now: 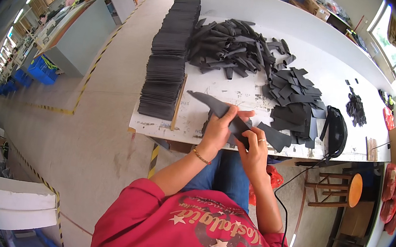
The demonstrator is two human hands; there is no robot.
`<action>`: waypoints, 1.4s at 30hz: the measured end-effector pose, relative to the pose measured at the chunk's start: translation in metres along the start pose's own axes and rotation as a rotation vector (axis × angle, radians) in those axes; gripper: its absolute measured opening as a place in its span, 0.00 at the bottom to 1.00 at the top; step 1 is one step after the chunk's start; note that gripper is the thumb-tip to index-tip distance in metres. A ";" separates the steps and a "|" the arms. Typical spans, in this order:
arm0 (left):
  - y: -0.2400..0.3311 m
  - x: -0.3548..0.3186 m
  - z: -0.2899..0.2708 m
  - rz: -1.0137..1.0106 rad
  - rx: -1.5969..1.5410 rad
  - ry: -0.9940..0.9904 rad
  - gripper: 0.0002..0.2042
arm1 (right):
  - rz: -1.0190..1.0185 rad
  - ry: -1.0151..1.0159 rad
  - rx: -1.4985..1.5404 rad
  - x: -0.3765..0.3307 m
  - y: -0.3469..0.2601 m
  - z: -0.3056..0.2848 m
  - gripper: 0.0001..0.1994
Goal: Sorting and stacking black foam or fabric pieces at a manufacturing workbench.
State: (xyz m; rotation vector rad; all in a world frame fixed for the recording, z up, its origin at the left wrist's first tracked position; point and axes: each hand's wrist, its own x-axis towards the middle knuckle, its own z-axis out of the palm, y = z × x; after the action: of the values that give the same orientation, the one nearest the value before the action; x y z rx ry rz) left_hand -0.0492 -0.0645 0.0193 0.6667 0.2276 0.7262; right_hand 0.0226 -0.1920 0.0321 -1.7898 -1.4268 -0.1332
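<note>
Over the front edge of the white table [244, 92], both my hands hold a long, dark grey piece of sheet material [212, 104]. One end of it points up and to the left. My left hand [217, 131] wraps round its middle, thumb on top. The fingers of my right hand [254, 153] are bent and pinch the nearer end. Just right of the hands lies a flared dark piece [276, 137] on the table edge. More dark material sits partly hidden behind my left hand.
A long row of stacked dark sheets [166, 62] lines the table's left side. Curled pieces [230, 45] are heaped farther back, flat cut pieces [295, 92] to the right. A black pouch [336, 133] with a cable lies near the right front edge; a wooden stool [355, 190] stands below.
</note>
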 end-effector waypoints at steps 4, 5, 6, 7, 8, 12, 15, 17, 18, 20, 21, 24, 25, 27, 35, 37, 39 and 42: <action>-0.016 -0.010 0.015 -0.030 -0.101 -0.026 0.09 | -0.079 0.054 0.080 0.015 -0.003 0.008 0.15; -0.010 -0.008 0.011 -0.018 -0.082 -0.074 0.08 | -0.026 0.045 0.114 0.019 -0.007 0.007 0.14; -0.006 -0.006 0.006 -0.013 -0.079 -0.073 0.08 | -0.030 0.045 0.119 0.020 -0.008 0.002 0.14; -0.002 -0.005 0.002 -0.052 -0.114 -0.038 0.07 | -0.036 0.002 0.058 0.016 -0.006 -0.005 0.14; 0.003 -0.004 0.001 -0.092 -0.149 -0.005 0.07 | -0.041 -0.039 -0.005 0.012 -0.003 -0.011 0.14; -0.011 -0.008 0.013 -0.023 -0.107 -0.063 0.07 | -0.080 -0.038 0.106 0.013 0.001 -0.009 0.13; -0.018 -0.012 0.014 -0.074 -0.097 -0.058 0.08 | -0.072 -0.046 0.081 0.017 -0.001 -0.007 0.11; -0.018 -0.011 0.009 -0.088 -0.073 -0.043 0.09 | -0.043 -0.051 0.060 0.014 -0.001 -0.009 0.10; -0.018 -0.010 0.005 -0.095 -0.097 -0.020 0.09 | -0.014 -0.068 0.050 0.011 0.001 -0.011 0.10; -0.013 -0.010 0.005 -0.100 -0.123 0.003 0.09 | 0.014 -0.087 0.040 0.010 0.006 -0.015 0.10; -0.008 -0.009 0.009 -0.097 -0.184 0.035 0.11 | -0.032 -0.098 0.062 0.010 0.007 -0.017 0.10; 0.020 0.002 0.018 0.000 -0.207 0.123 0.13 | -0.110 -0.104 0.091 0.015 0.014 -0.028 0.10; 0.025 0.004 0.019 0.089 -0.169 0.178 0.14 | -0.139 -0.098 0.094 0.017 0.015 -0.031 0.09; 0.018 0.005 0.019 0.127 -0.178 0.126 0.15 | -0.169 -0.067 0.111 0.025 0.009 -0.033 0.08; -0.001 0.000 0.023 0.180 -0.227 0.099 0.16 | -0.162 -0.025 0.163 0.031 0.010 -0.023 0.08; -0.002 -0.001 0.021 0.188 -0.235 0.106 0.16 | -0.152 -0.022 0.152 0.028 0.010 -0.021 0.07; -0.004 -0.001 0.019 0.158 -0.247 0.124 0.16 | -0.143 -0.018 0.141 0.027 0.011 -0.019 0.07; -0.005 -0.001 0.020 0.163 -0.232 0.128 0.16 | -0.111 -0.024 0.158 0.026 0.012 -0.016 0.06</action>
State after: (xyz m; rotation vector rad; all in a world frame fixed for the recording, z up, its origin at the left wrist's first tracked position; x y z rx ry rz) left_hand -0.0396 -0.0775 0.0317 0.4206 0.2041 0.9377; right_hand 0.0481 -0.1832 0.0506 -1.5896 -1.5110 -0.0544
